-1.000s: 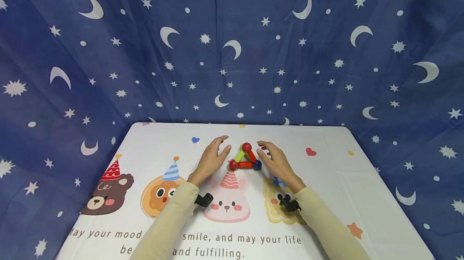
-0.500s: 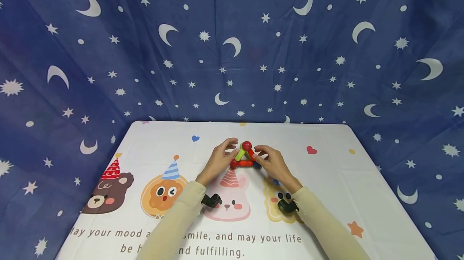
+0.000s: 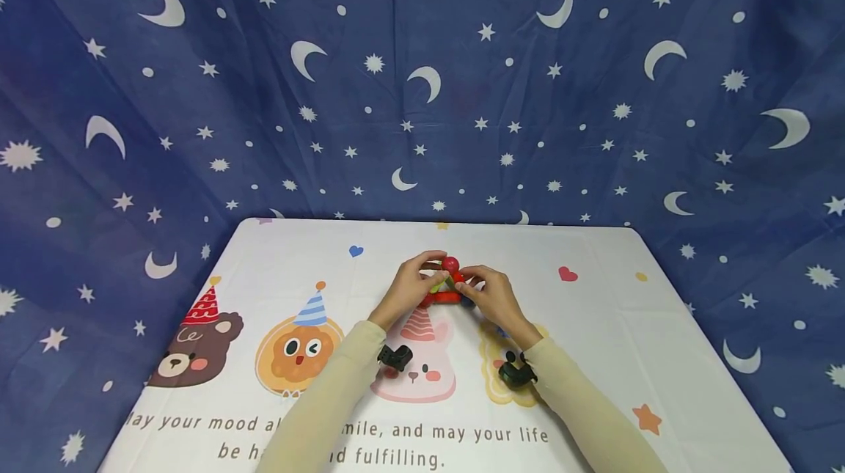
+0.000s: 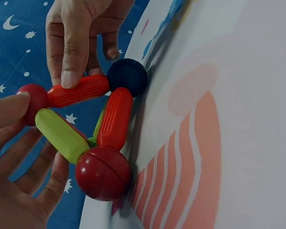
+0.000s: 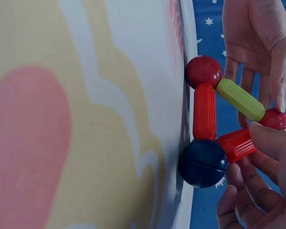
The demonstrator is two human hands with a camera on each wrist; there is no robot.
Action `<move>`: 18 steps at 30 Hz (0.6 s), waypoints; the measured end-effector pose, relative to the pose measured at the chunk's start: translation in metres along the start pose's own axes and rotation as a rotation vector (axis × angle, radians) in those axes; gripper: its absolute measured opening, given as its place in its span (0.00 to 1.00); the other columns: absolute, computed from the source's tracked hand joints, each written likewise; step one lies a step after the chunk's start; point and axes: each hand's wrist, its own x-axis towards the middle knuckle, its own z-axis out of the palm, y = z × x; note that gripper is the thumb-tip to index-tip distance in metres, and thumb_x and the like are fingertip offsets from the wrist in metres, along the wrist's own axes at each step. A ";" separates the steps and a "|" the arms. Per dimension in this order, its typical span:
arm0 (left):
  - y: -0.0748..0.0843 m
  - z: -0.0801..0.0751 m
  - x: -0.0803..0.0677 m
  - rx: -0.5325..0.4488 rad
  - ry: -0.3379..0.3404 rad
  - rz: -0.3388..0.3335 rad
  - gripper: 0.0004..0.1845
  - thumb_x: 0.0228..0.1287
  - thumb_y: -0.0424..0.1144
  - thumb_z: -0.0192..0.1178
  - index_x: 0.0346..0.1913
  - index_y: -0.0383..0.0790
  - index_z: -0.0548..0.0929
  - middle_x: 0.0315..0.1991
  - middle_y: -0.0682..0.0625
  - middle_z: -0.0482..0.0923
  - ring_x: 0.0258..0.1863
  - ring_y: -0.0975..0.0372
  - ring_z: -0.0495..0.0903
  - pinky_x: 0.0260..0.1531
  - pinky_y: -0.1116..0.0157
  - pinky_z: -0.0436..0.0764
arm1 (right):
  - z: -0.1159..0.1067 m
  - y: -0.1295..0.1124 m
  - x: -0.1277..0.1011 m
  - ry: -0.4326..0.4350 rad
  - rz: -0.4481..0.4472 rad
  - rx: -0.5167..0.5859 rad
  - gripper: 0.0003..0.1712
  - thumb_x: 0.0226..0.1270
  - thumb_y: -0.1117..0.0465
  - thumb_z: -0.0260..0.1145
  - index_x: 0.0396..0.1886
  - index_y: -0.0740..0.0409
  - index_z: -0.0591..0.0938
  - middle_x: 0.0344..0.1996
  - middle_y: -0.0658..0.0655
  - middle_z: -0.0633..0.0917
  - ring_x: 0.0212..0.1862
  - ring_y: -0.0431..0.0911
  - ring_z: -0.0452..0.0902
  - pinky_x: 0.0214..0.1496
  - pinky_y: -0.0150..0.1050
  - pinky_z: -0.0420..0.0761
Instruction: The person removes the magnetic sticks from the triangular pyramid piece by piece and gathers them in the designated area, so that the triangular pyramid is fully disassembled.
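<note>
A pyramid of magnetic rods and balls stands on the table between my hands. It joins a red top ball [image 3: 451,265], a red front ball [image 4: 103,172] and a dark blue ball [image 4: 127,76] with red and lime green rods. My left hand [image 3: 409,288] pinches the top ball, its thumb on the near side. With thumb and fingers, my right hand [image 3: 494,293] grips the sloping red rod [image 4: 95,88] just below that ball. A lime green rod [image 5: 240,99] runs down to the front ball; a lower red rod [image 5: 204,112] links front and blue balls. The back is partly hidden.
The white tablecloth [image 3: 594,312] carries printed cartoon animals, hearts and lettering. Behind the table's far edge hangs a dark blue curtain [image 3: 264,128] with moons and stars. A black wrist camera [image 3: 396,357] sits at my left cuff, another black camera [image 3: 518,372] at my right.
Both hands have come inward from either side of the pyramid and taken hold of it near the top. The pyramid stays in about the same place.
</note>
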 end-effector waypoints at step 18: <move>0.000 0.004 0.005 0.050 -0.014 0.046 0.24 0.63 0.40 0.66 0.63 0.50 0.78 0.56 0.51 0.81 0.52 0.59 0.80 0.44 0.67 0.82 | 0.006 0.003 0.004 0.029 -0.085 -0.061 0.15 0.59 0.56 0.74 0.46 0.54 0.87 0.35 0.51 0.87 0.32 0.44 0.81 0.33 0.33 0.80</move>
